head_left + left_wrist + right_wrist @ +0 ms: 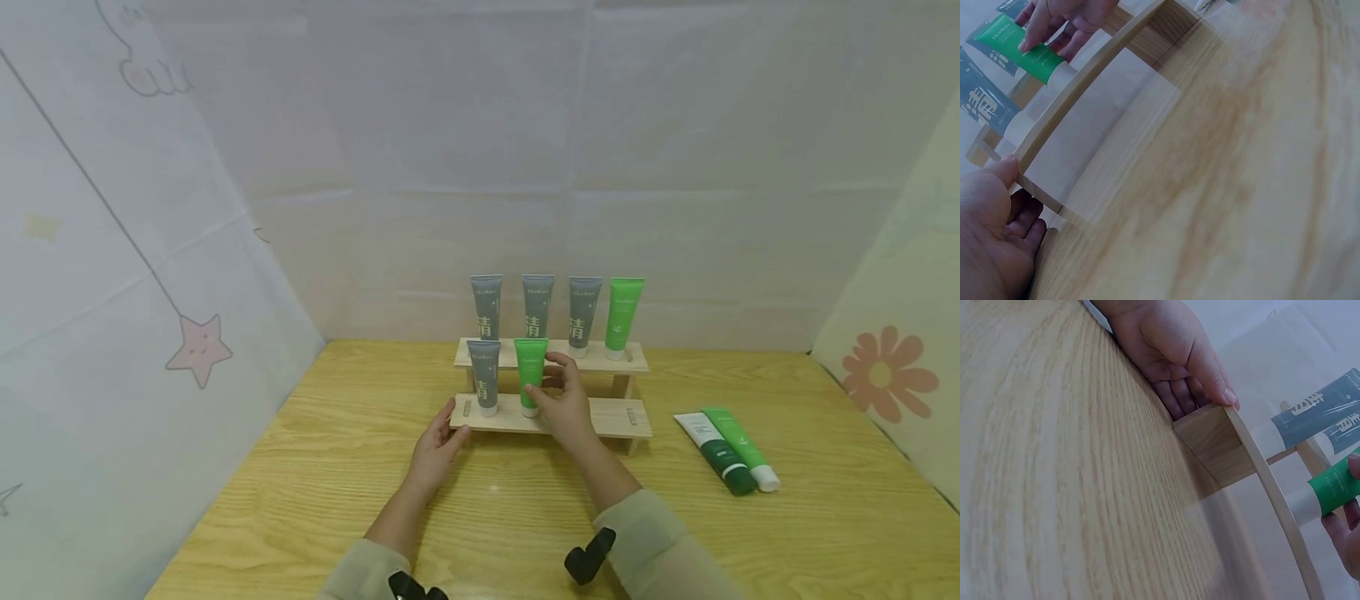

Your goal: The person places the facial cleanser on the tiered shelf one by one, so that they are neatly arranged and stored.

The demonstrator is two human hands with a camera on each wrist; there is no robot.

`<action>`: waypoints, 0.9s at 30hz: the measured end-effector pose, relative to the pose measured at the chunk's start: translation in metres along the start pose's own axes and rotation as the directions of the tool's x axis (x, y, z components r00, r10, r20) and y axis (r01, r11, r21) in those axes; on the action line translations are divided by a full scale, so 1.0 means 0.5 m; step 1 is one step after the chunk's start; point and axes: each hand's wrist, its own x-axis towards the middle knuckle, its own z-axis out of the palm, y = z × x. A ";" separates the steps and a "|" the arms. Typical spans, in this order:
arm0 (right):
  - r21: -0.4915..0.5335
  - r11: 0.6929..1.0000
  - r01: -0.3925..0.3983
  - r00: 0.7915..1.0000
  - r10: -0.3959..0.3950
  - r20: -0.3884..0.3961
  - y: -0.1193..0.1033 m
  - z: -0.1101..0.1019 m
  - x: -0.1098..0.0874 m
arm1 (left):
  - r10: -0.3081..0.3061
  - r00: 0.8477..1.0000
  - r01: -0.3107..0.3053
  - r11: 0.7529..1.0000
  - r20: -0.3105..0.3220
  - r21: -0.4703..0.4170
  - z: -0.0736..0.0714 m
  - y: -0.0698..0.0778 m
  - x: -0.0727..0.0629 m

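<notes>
My right hand [567,408] pinches a green squeeze tube [531,367] between thumb and fingers. The tube stands upright, white cap down, on the lower step of a wooden two-tier rack [615,417]. To its left on that step stands a grey tube [486,375] with a white cap. My left hand [435,454] holds the rack's left end. In the left wrist view its thumb presses the board's corner and its fingers curl beside the leg. On the upper step stand several grey tubes [538,304] and one green tube [624,312].
Right of the rack, a white-and-dark-green tube [716,454] and another green tube [738,446] lie side by side on the wood-grain table [300,500]. Pale printed cloth [450,167] hangs behind and at both sides.
</notes>
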 end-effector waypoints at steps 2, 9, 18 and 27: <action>0.004 1.000 0.002 1.000 -0.002 0.003 0.000 0.000 -0.001 | 0.003 1.000 -0.003 1.000 -0.003 0.009 0.000 0.000 -0.001; 0.006 1.000 0.002 1.000 -0.002 0.010 0.002 -0.001 -0.007 | 0.004 1.000 -0.004 1.000 -0.002 0.012 0.000 0.004 -0.003; 0.015 1.000 0.009 1.000 -0.009 0.020 0.009 -0.001 -0.010 | 0.002 1.000 -0.001 1.000 -0.002 0.008 0.001 0.006 -0.006; 0.015 0.997 0.069 0.997 -0.069 -0.021 -0.002 -0.014 -0.023 | 0.005 1.000 -0.005 1.000 0.012 -0.018 -0.001 0.007 -0.005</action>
